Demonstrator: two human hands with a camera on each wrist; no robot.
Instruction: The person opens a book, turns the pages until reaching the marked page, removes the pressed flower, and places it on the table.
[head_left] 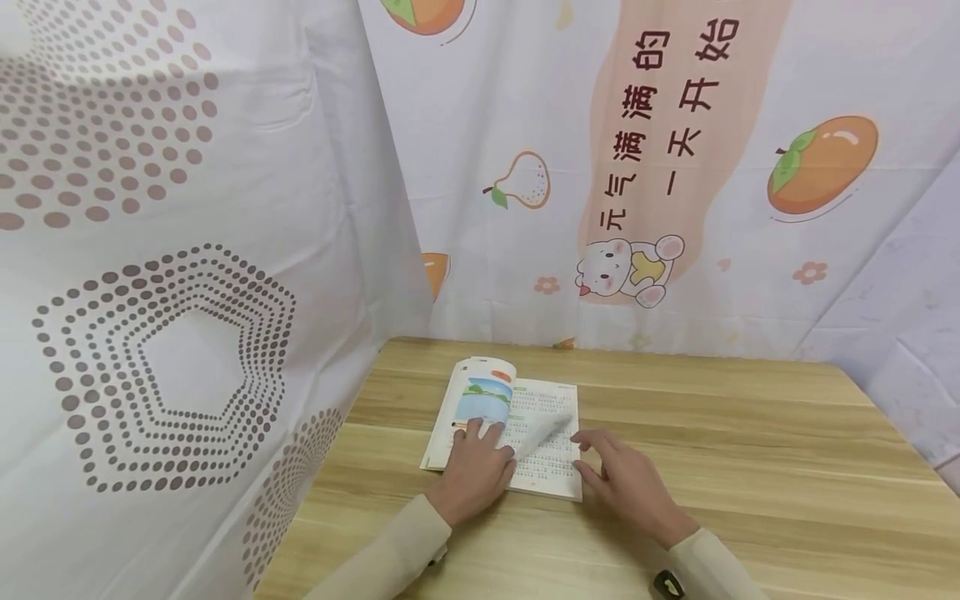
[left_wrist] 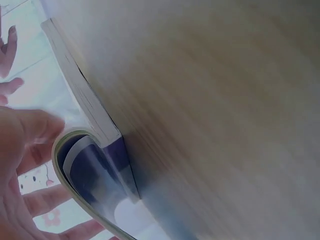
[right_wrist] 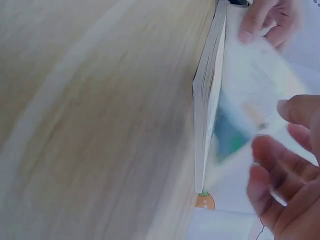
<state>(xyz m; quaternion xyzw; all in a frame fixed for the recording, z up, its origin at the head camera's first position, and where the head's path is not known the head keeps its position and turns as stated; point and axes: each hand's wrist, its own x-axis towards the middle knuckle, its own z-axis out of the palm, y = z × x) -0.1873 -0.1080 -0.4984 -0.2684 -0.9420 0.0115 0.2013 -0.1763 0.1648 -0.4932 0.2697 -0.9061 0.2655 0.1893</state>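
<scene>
An open book lies on the wooden table, its left pages curling up at the spine and showing a blue-green picture. My left hand rests on those left pages with its fingers spread. In the left wrist view, that hand's fingers lie along the curled pages. One loose page, blurred, stands raised over the right half. At the book's right edge is my right hand, thumb and forefinger apart. From the right wrist, the lifted page shows close to the right fingertips.
The wooden tabletop extends to the right of the book. A patterned white cloth hangs behind the table, and a dotted cloth hangs along the left side. A dark wrist device sits at the right sleeve.
</scene>
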